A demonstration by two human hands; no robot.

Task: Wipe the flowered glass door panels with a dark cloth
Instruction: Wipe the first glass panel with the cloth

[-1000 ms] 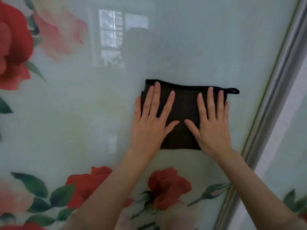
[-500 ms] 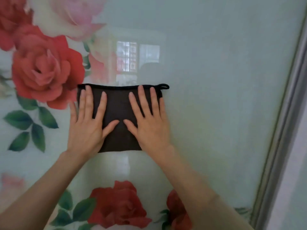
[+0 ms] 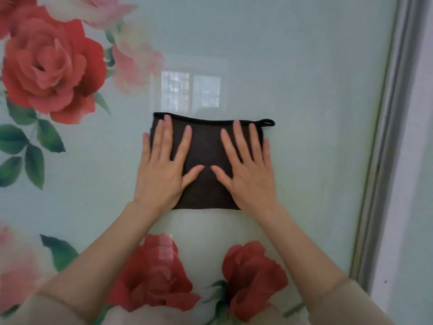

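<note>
A dark folded cloth (image 3: 206,156) with a small hanging loop at its top right corner lies flat against the pale green flowered glass door panel (image 3: 304,90). My left hand (image 3: 161,174) presses on the cloth's left half, fingers spread and pointing up. My right hand (image 3: 248,177) presses on the right half in the same way. The thumbs nearly meet at the cloth's middle. Both palms cover the lower corners of the cloth.
A large red rose (image 3: 51,66) with green leaves is printed at the upper left, and two red roses (image 3: 154,273) sit below the cloth. The metal door frame (image 3: 384,160) runs down the right side. A window is reflected just above the cloth.
Both hands slid the cloth left across the glass until it touched the big red rose, then back right; it now lies apart from the rose, mid-panel.
</note>
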